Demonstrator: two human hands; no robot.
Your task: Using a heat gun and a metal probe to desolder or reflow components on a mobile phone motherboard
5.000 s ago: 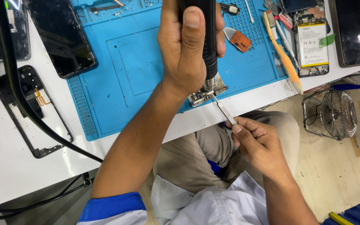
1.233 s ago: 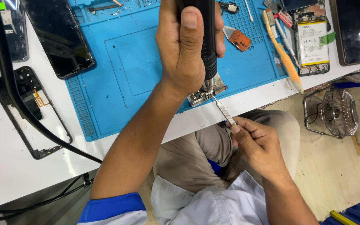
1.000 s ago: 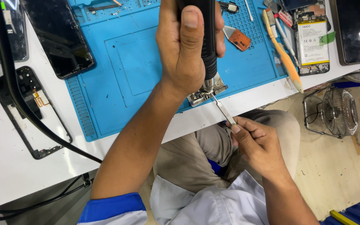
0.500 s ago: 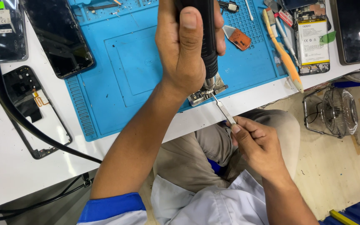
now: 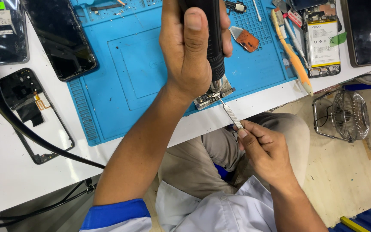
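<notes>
Where tweezers (image 5: 230, 115) meet it, circuit board (image 5: 209, 97) beneath left hand (image 5: 192, 47).

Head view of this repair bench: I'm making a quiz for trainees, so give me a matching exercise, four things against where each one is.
Things:
1. black heat tool
2. tweezers
3. small circuit board
4. small fan

Places:
A. on the floor beside the bench
B. in the right hand
C. on the near edge of the blue mat
D. in the left hand

Pairs: 1-D, 2-B, 3-C, 4-A
</notes>
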